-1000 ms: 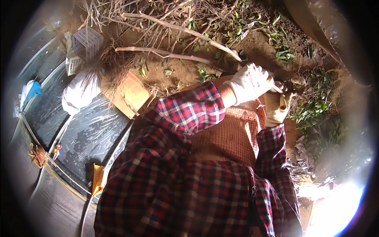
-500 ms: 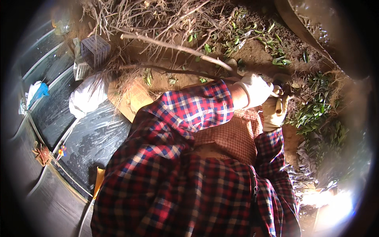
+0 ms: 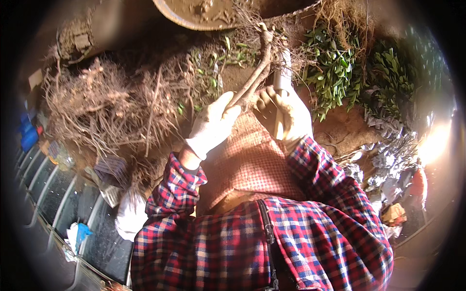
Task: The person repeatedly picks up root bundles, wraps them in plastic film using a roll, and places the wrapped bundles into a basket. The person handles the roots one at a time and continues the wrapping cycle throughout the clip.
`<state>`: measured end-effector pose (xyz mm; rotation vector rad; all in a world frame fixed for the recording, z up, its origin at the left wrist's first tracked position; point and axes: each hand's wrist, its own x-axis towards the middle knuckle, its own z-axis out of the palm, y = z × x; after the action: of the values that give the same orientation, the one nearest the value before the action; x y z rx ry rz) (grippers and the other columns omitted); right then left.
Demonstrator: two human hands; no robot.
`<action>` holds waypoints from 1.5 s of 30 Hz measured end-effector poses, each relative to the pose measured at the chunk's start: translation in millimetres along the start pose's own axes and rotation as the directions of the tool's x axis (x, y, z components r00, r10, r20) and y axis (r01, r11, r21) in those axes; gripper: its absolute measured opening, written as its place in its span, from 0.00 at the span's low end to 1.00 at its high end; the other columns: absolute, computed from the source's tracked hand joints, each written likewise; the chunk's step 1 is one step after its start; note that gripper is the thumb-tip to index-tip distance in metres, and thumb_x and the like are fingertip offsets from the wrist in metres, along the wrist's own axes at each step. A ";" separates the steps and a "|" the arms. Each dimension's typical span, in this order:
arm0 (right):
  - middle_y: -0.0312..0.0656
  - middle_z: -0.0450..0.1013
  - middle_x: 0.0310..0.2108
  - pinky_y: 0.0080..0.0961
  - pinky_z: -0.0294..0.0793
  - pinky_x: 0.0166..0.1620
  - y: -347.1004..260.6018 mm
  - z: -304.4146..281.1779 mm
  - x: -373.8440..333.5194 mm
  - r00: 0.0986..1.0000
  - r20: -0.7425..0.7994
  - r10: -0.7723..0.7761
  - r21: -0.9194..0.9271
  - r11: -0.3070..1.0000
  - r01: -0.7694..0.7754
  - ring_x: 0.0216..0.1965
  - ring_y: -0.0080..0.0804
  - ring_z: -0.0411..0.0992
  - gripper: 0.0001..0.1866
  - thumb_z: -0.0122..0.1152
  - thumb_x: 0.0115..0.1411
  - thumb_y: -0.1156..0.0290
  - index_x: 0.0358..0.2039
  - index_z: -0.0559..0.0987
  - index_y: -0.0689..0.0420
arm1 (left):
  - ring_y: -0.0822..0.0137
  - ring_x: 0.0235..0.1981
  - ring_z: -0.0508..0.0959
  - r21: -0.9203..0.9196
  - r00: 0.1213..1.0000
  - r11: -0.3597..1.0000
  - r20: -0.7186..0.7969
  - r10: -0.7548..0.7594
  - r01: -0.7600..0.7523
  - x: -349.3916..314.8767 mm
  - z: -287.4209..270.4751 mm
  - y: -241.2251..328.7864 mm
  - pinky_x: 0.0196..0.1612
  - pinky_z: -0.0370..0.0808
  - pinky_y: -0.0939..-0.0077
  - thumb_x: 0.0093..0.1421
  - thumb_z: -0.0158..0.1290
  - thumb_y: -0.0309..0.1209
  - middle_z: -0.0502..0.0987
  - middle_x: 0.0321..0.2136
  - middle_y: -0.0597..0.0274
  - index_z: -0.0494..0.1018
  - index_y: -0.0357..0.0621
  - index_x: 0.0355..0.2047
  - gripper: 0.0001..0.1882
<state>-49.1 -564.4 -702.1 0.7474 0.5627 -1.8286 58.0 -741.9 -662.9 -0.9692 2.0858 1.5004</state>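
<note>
My left hand [image 3: 213,123], in a pale glove, is closed round the lower end of a forked brown branch [image 3: 255,77]. The branch points away from me, toward a muddy basin. Beside it my right hand [image 3: 293,111], also gloved, grips a tool with a pale wooden handle [image 3: 279,124] and a grey metal part [image 3: 283,72] reaching forward. The tool's far end is lost among thin roots, so I cannot tell its exact kind. A brown checked apron [image 3: 242,165] covers my lap beneath both hands.
Dry rooted branches [image 3: 111,106] are heaped at left. Leafy seedlings [image 3: 335,72] with roots lie at right, above crumpled silvery sheeting [image 3: 383,167]. A basin [image 3: 194,24] of muddy water stands at the far side. A white sack [image 3: 131,216] and dark plastic sheeting [image 3: 63,199] lie at lower left.
The view has swung toward the right. My left hand has moved apart from my right hand, and the branch in it now points away from me; earlier, long branches stretched leftward beside it.
</note>
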 end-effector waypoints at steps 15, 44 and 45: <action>0.26 0.76 0.40 0.35 0.60 0.58 -60.1 -124.4 -35.6 0.938 -0.336 -0.080 0.264 0.948 0.176 0.42 0.25 0.72 0.11 0.60 0.61 0.65 0.45 0.76 0.46 | 0.47 0.41 0.79 0.862 0.991 0.503 -0.007 0.136 -0.063 157.6 -112.2 101.6 0.47 0.74 0.56 0.63 0.44 0.44 0.79 0.38 0.46 0.66 0.53 0.57 0.23; 0.34 0.71 0.35 0.37 0.72 0.50 -136.3 -79.1 -37.1 0.889 -0.427 0.163 0.614 0.774 0.154 0.37 0.30 0.72 0.14 0.57 0.62 0.70 0.47 0.71 0.55 | 0.57 0.39 0.81 0.951 0.882 -0.041 0.266 -0.389 -0.305 313.8 9.4 273.2 0.42 0.77 0.64 0.60 0.46 0.32 0.81 0.38 0.53 0.76 0.44 0.44 0.15; 0.34 0.71 0.34 0.37 0.72 0.51 -136.5 -79.0 -36.7 0.899 -0.426 0.101 0.599 0.777 0.197 0.37 0.30 0.72 0.14 0.57 0.62 0.70 0.48 0.70 0.55 | 0.56 0.41 0.81 0.948 0.866 -0.016 0.284 -0.411 -0.319 313.6 11.9 274.3 0.44 0.76 0.63 0.61 0.45 0.33 0.80 0.40 0.53 0.73 0.44 0.47 0.16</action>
<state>-148.4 -438.7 -726.0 1.6519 0.2246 -1.9123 -356.3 -775.2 -693.5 0.0580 1.8784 -0.2302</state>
